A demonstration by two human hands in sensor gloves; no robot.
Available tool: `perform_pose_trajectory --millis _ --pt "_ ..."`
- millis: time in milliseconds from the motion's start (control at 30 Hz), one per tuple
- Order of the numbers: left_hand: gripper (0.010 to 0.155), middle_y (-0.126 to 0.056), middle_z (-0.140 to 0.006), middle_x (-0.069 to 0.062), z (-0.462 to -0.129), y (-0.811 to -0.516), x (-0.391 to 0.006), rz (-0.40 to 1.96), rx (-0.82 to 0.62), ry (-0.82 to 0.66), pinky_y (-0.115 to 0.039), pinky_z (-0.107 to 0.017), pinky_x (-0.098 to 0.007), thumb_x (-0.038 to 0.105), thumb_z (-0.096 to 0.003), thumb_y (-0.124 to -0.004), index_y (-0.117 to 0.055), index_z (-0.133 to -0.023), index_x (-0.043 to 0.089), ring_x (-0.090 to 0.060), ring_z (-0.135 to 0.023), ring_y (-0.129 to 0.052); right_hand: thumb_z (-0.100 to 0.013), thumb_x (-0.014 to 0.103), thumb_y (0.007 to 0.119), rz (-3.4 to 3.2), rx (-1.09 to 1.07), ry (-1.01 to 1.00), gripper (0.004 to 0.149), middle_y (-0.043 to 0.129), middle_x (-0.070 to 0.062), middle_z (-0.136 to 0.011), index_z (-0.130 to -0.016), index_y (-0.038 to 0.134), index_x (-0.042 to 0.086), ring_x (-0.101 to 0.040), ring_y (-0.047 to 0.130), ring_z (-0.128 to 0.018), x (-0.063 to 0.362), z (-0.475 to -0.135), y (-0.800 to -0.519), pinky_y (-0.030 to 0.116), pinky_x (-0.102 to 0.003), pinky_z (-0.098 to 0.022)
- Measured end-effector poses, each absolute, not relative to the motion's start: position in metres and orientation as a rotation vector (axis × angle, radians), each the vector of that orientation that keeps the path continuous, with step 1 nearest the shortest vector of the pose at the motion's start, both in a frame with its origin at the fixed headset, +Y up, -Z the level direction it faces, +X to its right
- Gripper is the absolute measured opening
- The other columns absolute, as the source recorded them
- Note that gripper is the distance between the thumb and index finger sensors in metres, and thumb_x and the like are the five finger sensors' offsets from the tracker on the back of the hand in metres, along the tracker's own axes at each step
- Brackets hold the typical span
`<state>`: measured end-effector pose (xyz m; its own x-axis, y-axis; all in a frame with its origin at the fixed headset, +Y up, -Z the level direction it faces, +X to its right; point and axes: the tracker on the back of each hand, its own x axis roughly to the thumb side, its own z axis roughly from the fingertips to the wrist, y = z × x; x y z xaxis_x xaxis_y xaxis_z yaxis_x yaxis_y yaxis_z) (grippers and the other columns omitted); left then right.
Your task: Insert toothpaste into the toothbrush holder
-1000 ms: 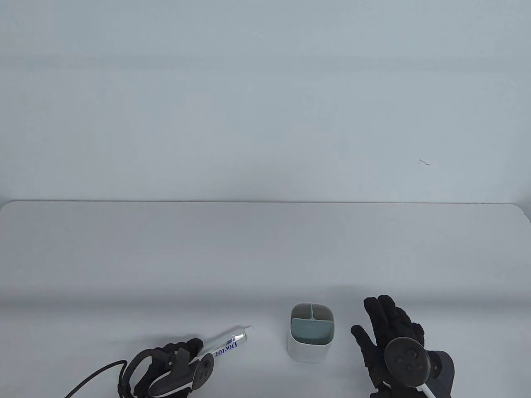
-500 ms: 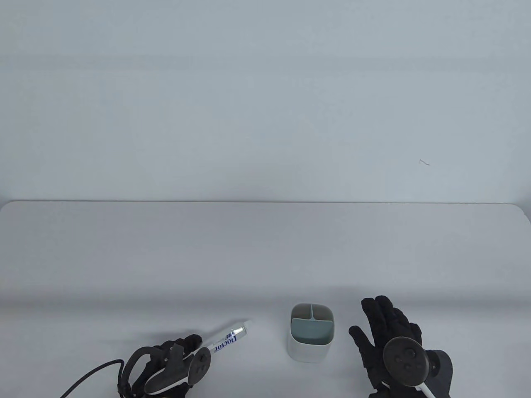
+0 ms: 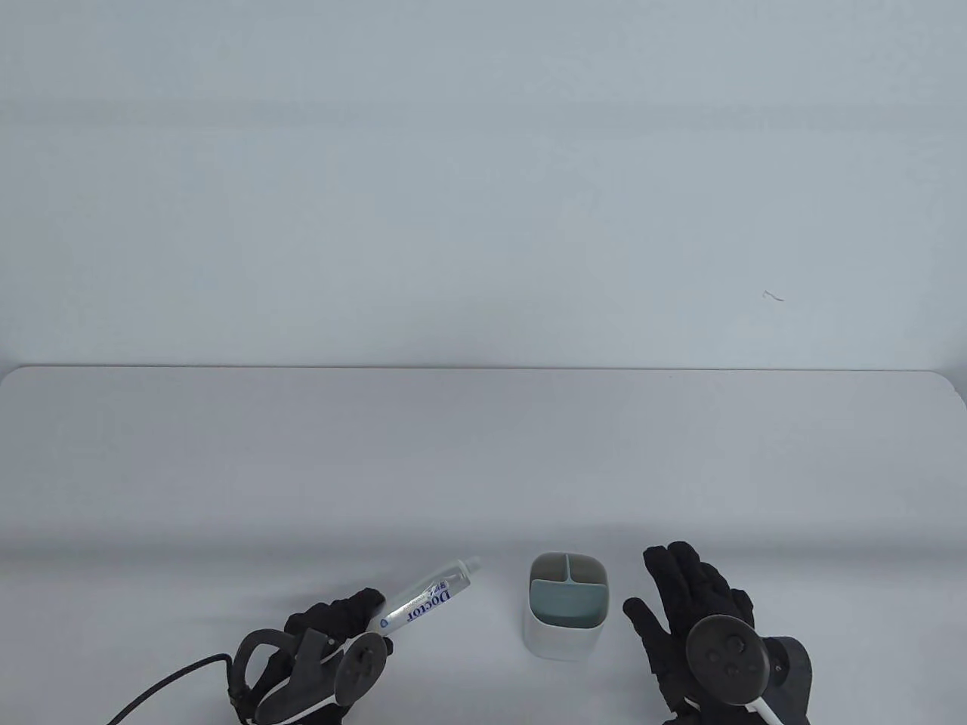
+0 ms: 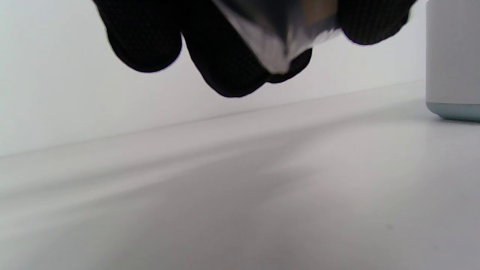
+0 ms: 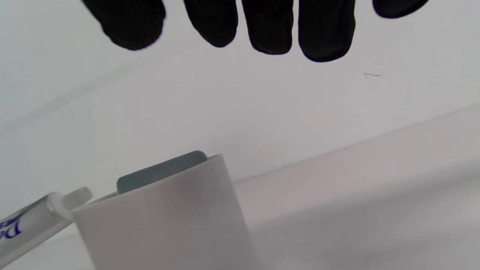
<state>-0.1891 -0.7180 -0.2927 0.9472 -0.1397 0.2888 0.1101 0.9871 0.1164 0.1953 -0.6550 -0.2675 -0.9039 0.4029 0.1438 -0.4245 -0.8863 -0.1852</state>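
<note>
Toothpaste slants toward frame's upper right, cap near holder, gripped by left hand; right hand spread, empty.

White toothpaste tube reading "Doctor" is tilting cap-up toward the holder, clear of it. White toothbrush holder with grey-green divided insert is standing upright just beside it.

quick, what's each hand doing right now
Left hand: closed, holding the toothpaste tube by its tail end.
Right hand: open, fingers spread, holding nothing, beside the toothbrush holder.
</note>
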Motion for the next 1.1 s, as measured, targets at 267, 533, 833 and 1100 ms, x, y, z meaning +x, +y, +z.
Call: perform_pose_trajectory --millis 267,533,833,1100 --pt "0.063 -0.079 -0.093 -0.005 -0.281 -0.701 -0.179 -0.049 0.181 -0.341 -0.080 -0.059 -0.048 0.054 -0.0523 -0.063 -0.045 -0.103 0.023 -0.024 -0.069 -0.088 -0.060 0.051 0.064 2.651 0.270 -0.265 0.063 0.054 -0.016 -0.121 -0.113 0.050 0.021 -0.051 0.064 -0.103 0.174 -0.264 -0.656 0.043 -0.072 -0.068" --pt "0.063 -0.078 -0.093 -0.005 -0.267 -0.687 -0.166 0.013 0.269 -0.407 -0.080 -0.059 -0.048 0.055 -0.0524 -0.063 -0.044 -0.103 0.023 -0.024 -0.070 -0.088 -0.060 0.051 0.064 2.612 0.395 -0.254 0.062 0.056 -0.015 -0.120 -0.112 0.051 0.022 -0.051 0.065 -0.103 0.152 -0.258 -0.655 0.044 -0.071 -0.068" --pt "0.063 -0.077 -0.094 -0.005 -0.252 -0.676 -0.158 0.090 0.358 -0.468 -0.079 -0.059 -0.048 0.054 -0.0525 -0.062 -0.044 -0.103 0.023 -0.024 -0.070 -0.088 -0.060 0.051 0.064 2.626 0.526 -0.233 0.061 0.057 -0.015 -0.120 -0.112 0.051 0.023 -0.050 0.066 -0.103 0.130 -0.252 -0.658 0.044 -0.071 -0.068" --pt "0.063 -0.077 -0.094 -0.004 -0.244 -0.672 -0.150 0.067 0.405 -0.516 -0.079 -0.060 -0.048 0.055 -0.0526 -0.062 -0.043 -0.103 0.023 -0.024 -0.071 -0.087 -0.060 0.052 0.064 2.554 0.617 -0.222 0.061 0.057 -0.014 -0.120 -0.112 0.049 0.024 -0.049 0.066 -0.103 0.115 -0.248 -0.660 0.043 -0.071 -0.069"
